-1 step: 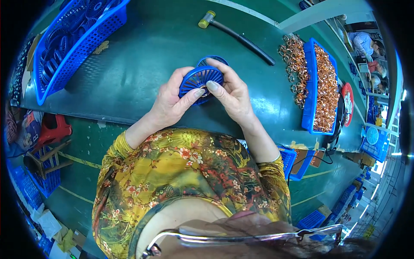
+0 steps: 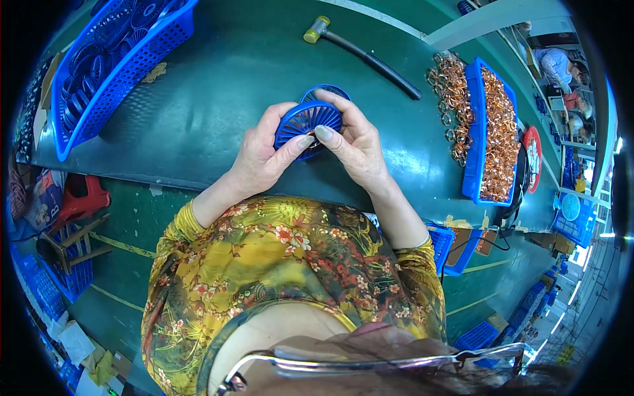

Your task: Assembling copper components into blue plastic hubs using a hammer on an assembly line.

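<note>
A blue round plastic part with thin radiating slats (image 2: 305, 119) is held between both hands over the green bench (image 2: 205, 99). My left hand (image 2: 259, 157) closes on its left side. My right hand (image 2: 358, 146) closes on its right side. Both thumbs press close together near the middle of the part. A small shiny edge shows beside the thumbs, mostly hidden by them. Just behind, a second blue round rim (image 2: 328, 88) shows past my right fingers; whether the two are joined I cannot tell.
A hammer with a black handle (image 2: 370, 61) lies beyond my hands. Copper-coloured rings (image 2: 451, 99) lie heaped beside a blue tray (image 2: 473, 132) full of them at right. A blue perforated basket (image 2: 125, 86) of blue parts stands at far left. Below it is a red stool (image 2: 86, 201).
</note>
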Tool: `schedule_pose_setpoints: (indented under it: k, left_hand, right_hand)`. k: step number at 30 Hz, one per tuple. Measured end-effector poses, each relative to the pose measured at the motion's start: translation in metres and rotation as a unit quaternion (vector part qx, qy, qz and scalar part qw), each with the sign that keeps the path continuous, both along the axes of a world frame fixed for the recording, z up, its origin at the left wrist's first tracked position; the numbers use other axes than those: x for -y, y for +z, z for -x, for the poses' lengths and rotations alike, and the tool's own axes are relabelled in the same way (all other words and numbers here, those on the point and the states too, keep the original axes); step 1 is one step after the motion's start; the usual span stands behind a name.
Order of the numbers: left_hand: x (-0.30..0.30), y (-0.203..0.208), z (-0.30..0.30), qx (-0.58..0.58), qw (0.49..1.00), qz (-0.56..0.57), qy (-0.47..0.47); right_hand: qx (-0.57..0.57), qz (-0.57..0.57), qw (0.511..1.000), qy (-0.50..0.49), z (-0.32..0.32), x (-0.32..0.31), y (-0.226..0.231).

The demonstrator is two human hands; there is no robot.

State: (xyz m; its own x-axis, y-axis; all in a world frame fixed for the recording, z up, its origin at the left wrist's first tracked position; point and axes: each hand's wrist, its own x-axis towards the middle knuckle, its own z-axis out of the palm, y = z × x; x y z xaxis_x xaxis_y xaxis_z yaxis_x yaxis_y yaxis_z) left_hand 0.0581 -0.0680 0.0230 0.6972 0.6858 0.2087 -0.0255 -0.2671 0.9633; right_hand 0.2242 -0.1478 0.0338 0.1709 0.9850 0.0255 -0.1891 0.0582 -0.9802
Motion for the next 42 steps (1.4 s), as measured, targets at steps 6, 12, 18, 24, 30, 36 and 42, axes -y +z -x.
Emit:
schedule_pose_setpoints:
  k: [6, 12, 18, 24, 30, 36, 42]
  left_hand:
    - [0.002, -0.005, -0.003, 0.003, 0.999, -0.035, 0.010]
    - [-0.003, -0.011, -0.008, 0.020, 0.997, -0.066, 0.026]
    - [-0.028, -0.009, -0.009, -0.118, 0.897, -0.376, 0.200]
    - [-0.041, -0.015, 0.013, -0.163, 0.897, -0.365, 0.189]
    - [-0.114, 0.050, 0.111, -0.164, 0.752, -0.484, 0.416]
    - [-0.214, 0.063, 0.228, -0.578, 0.558, -0.204, 0.560]
    - [-0.235, 0.056, 0.233, -0.579, 0.584, -0.200, 0.533]
  right_hand:
    - [-0.003, -0.007, 1.000, -0.014, 0.000, -0.002, -0.005]
    - [0.075, 0.008, 0.997, 0.004, -0.011, -0.011, 0.000]
    - [0.659, 0.041, 0.656, -0.366, -0.146, -0.054, -0.018]
    - [0.757, 0.177, 0.537, -0.327, -0.234, -0.024, -0.053]
    - [0.562, 0.152, 0.756, -0.300, -0.230, -0.013, -0.051]
    - [0.612, 0.129, 0.701, -0.343, -0.228, -0.016, -0.054]
    - [0.651, 0.193, 0.641, -0.358, -0.224, -0.014, -0.052]
